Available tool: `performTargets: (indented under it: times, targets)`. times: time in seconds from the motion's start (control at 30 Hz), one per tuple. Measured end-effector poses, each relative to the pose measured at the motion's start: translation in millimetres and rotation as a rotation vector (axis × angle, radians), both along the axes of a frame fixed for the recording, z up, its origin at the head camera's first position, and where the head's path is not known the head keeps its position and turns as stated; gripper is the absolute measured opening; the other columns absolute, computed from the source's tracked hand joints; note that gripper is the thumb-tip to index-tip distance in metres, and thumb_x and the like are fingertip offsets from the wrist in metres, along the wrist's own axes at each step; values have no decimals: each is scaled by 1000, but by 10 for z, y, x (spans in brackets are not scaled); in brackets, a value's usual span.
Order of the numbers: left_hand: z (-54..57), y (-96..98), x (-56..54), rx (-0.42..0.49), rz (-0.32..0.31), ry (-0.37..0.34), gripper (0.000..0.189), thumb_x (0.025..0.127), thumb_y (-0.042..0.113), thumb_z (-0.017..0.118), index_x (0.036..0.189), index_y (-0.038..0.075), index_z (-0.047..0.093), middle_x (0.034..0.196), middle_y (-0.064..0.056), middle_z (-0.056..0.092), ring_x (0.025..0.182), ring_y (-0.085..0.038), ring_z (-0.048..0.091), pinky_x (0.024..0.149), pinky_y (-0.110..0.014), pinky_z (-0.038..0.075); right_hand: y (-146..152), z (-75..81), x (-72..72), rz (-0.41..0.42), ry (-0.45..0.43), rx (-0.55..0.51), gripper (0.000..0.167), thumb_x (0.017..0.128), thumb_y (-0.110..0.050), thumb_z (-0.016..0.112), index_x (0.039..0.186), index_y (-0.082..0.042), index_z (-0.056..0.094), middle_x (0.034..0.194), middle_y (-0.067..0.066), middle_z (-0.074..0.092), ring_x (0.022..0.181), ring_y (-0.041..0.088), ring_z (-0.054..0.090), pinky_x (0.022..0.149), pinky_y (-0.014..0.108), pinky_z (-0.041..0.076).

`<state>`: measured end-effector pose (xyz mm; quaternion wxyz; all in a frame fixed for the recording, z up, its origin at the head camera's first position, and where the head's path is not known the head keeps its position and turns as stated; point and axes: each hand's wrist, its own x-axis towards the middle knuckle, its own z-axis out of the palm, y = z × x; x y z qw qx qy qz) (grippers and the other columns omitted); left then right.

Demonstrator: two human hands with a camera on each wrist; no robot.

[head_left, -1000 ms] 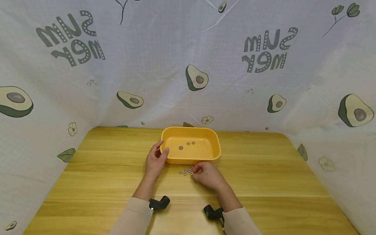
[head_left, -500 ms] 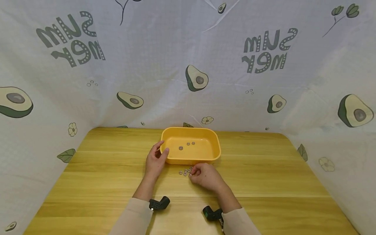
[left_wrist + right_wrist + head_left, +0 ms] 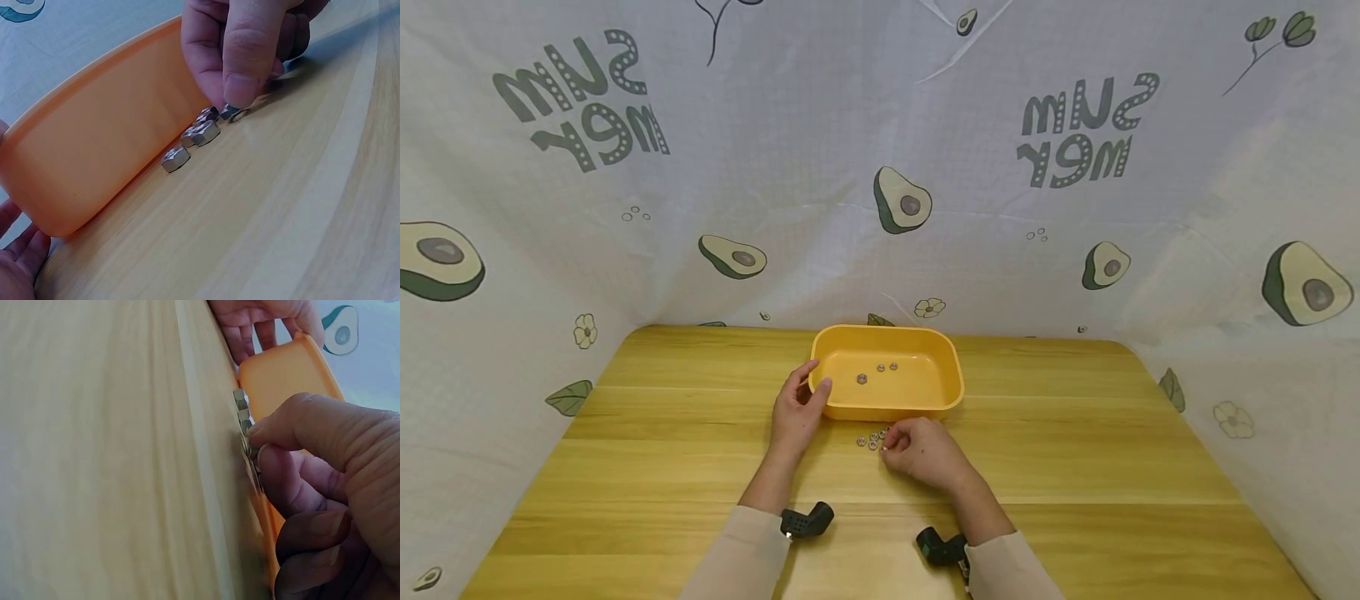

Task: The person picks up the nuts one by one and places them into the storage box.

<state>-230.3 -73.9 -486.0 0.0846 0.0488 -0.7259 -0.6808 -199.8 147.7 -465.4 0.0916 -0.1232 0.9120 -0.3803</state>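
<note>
A yellow plastic tray (image 3: 925,410) stands at the back of the table with 3 nuts inside, one of them a larger-looking nut (image 3: 862,378). My left hand (image 3: 795,414) grips its left end, thumb at the front rim and fingers along the side. In front of the tray several metal hex nuts (image 3: 176,159) lie close together on the wood. My right hand (image 3: 927,452) pinches one nut (image 3: 229,112) between thumb and forefinger at the right end of this group, low over the table. The fingertips hide part of that nut.
The wooden table (image 3: 1112,433) reaches out to both sides of the tray. A white cloth (image 3: 820,125) printed with avocados hangs behind and beside it. Black wrist cameras (image 3: 808,520) sit on both forearms.
My right hand has shifted slightly left and towards me, the pinched nut with it. The left hand and the tray have stayed in place.
</note>
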Motion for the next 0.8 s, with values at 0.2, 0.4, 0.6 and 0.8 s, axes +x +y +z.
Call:
performTargets:
  times: [0.2, 0.4, 0.6, 0.8]
  targets:
    - [-1, 0, 0, 1, 1, -1, 49, 99, 28, 68, 145, 15, 56, 150, -14, 53, 133, -34, 57, 106, -45, 51, -20, 38, 7, 4, 0, 5, 9, 82, -15, 80, 81, -14, 71, 67, -6, 60, 61, 9, 54, 54, 22, 43]
    - [-2, -1, 0, -3, 5, -3, 47, 99, 28, 68, 144, 16, 57, 150, -13, 54, 132, -34, 58, 105, -43, 51, -51, 152, 41, -18, -31, -15, 7, 83, -15, 79, 85, -15, 71, 70, -3, 60, 62, 11, 53, 54, 23, 43]
    - [2, 1, 6, 7, 5, -7, 48, 99, 28, 68, 144, 16, 57, 151, -12, 52, 133, -34, 57, 101, -36, 53, -73, 290, 65, -47, -70, -38, 7, 85, -13, 77, 89, -14, 71, 74, -1, 60, 64, 13, 53, 54, 24, 43]
    - [3, 2, 5, 11, 0, -1, 48, 99, 28, 68, 144, 17, 57, 151, -12, 53, 132, -33, 58, 98, -30, 53, -63, 405, 64, -71, -49, -84, 8, 87, -13, 79, 91, -13, 72, 75, 0, 62, 63, 15, 53, 52, 23, 42]
